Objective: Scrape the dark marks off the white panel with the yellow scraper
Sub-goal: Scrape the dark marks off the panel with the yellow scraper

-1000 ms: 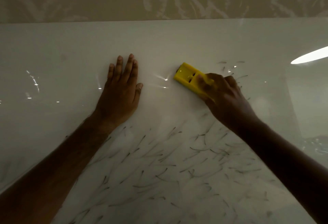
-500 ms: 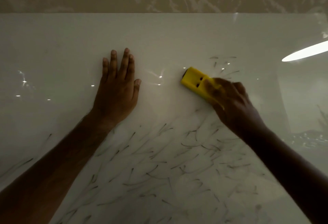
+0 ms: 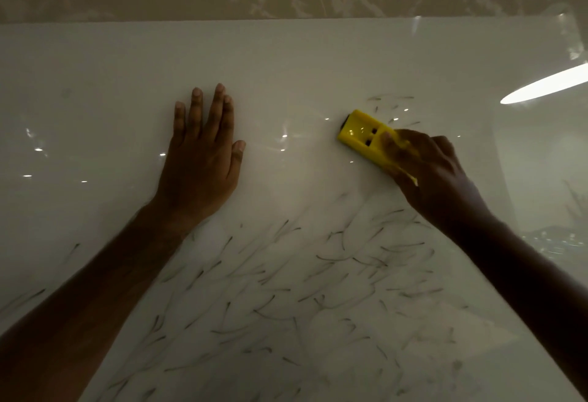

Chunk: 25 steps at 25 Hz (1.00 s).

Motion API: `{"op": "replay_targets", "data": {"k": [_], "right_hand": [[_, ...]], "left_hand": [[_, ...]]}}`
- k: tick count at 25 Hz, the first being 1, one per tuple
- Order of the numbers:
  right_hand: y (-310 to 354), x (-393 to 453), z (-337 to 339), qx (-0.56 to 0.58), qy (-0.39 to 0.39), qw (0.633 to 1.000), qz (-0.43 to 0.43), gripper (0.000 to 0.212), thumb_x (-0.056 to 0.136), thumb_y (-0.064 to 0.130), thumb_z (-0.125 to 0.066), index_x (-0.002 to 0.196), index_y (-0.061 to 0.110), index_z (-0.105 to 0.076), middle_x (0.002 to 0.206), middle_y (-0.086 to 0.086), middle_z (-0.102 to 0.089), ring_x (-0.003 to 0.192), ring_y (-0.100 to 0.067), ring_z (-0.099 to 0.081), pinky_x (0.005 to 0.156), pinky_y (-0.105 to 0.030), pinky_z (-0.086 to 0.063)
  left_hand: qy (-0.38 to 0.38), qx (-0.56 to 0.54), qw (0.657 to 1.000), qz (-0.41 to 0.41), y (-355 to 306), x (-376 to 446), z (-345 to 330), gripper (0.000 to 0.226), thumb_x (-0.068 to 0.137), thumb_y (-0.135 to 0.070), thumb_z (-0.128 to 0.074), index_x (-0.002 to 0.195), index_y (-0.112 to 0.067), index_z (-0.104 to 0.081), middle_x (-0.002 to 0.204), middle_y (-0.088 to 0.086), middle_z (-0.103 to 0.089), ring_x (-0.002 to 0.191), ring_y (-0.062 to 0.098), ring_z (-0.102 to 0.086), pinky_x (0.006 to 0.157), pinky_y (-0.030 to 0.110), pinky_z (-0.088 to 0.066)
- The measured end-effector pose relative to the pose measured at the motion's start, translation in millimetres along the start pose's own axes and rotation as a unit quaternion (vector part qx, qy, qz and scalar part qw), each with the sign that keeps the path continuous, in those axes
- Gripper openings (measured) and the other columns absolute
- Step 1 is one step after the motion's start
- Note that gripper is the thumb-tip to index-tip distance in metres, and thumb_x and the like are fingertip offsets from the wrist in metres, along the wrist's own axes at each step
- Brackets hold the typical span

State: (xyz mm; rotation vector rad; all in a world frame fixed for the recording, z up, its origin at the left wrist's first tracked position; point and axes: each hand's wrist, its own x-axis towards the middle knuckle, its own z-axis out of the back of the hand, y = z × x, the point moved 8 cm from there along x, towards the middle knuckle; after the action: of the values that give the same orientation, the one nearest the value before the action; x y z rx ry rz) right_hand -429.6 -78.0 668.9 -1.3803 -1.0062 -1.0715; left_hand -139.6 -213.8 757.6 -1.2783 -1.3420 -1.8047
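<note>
Fingers of the right hand (image 3: 436, 178) are gripping the yellow scraper (image 3: 366, 139), left hand (image 3: 203, 159) is pressing flat on the white panel (image 3: 286, 61); dark marks (image 3: 318, 290) at 6 o'clock are remaining.

The left hand (image 3: 203, 159) lies flat, fingers straight, on the white panel (image 3: 286, 61). The right hand (image 3: 426, 172) grips the yellow scraper (image 3: 362, 135) against the panel — dark marks (image 3: 286, 290) spread below both hands.
</note>
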Motion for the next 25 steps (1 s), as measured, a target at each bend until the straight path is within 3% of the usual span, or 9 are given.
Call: {"op": "replay_targets", "data": {"k": [5, 11, 20, 25], "right_hand": [[-37.8, 42.7, -5.4, 0.025, 0.005, 0.987, -0.162, 0.050, 0.108, 0.024, -0.059, 0.156, 0.013, -0.050, 0.150, -0.025, -0.052, 0.122, -0.051, -0.048, 0.102, -0.054, -0.043], [-1.3, -1.1, -11.0, 0.024, -0.001, 0.999, -0.041, 0.051, 0.107, 0.030, -0.054, 0.154, 0.012, -0.053, 0.146, -0.022, -0.056, 0.108, -0.048, -0.052, 0.095, -0.055, -0.052], [-62.8, 39.0, -3.8, 0.033, -0.012, 0.982, -0.183, 0.052, 0.106, 0.021, -0.062, 0.156, 0.012, -0.049, 0.146, -0.025, -0.052, 0.120, -0.050, -0.048, 0.101, -0.054, -0.046], [-37.5, -16.9, 1.7, 0.025, 0.020, 0.997, -0.066, 0.053, 0.105, 0.026, -0.057, 0.156, 0.014, -0.051, 0.146, -0.022, -0.053, 0.112, -0.049, -0.050, 0.093, -0.057, -0.052]], "left_hand": [[0.000, -0.010, 1.000, -0.012, -16.9, 7.7, -1.4, 0.073, 0.110, -0.041, -0.024, 0.169, 0.001, -0.016, 0.179, 0.020, -0.011, 0.164, 0.051, -0.010, 0.134, 0.063, -0.007], [-0.008, -0.005, 1.000, -0.022, -23.4, 13.0, -4.5, 0.072, 0.109, -0.038, -0.024, 0.168, 0.003, -0.017, 0.178, 0.021, -0.014, 0.163, 0.050, -0.013, 0.133, 0.063, -0.008], [-0.003, -0.013, 0.999, -0.031, -29.8, 16.2, -5.2, 0.072, 0.108, -0.036, -0.024, 0.168, 0.003, -0.016, 0.178, 0.023, -0.014, 0.163, 0.049, -0.013, 0.134, 0.062, -0.008], [-0.008, -0.011, 1.000, -0.026, -31.9, 14.6, -4.0, 0.071, 0.108, -0.034, -0.025, 0.168, 0.003, -0.018, 0.178, 0.021, -0.014, 0.164, 0.049, -0.013, 0.134, 0.062, -0.007]]}}
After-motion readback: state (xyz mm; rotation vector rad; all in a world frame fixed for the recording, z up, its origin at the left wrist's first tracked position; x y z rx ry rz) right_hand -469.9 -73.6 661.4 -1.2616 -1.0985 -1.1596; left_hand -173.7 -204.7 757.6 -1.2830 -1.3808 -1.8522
